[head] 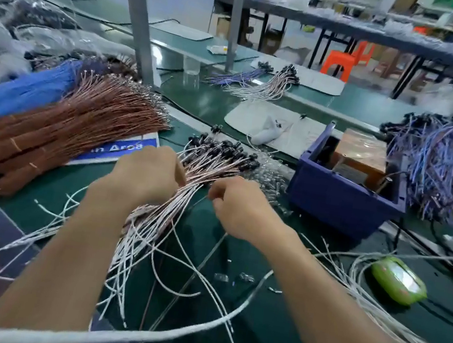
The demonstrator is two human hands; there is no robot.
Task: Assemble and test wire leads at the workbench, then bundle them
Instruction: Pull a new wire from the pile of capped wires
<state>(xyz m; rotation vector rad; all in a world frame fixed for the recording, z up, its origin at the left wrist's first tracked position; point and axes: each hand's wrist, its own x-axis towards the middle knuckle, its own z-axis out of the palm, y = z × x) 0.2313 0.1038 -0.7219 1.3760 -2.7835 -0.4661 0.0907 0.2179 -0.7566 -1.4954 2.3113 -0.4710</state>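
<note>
Gripping wire leads (187,192) w/ both hands (146,171), green workbench (270,324).

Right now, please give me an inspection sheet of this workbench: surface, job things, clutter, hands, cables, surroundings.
Surface: green bench mat, crowded.
Job's things: white wire leads with black ends, fanned at centre.
Clutter: blue box; green device; small clear parts.
Grippers: left hand grips the lead bundle; right hand pinches one wire.
Cables: brown wire bundles on the left; purple wires on the right.
Surroundings: grey posts, orange stools, blurred benches.
</note>
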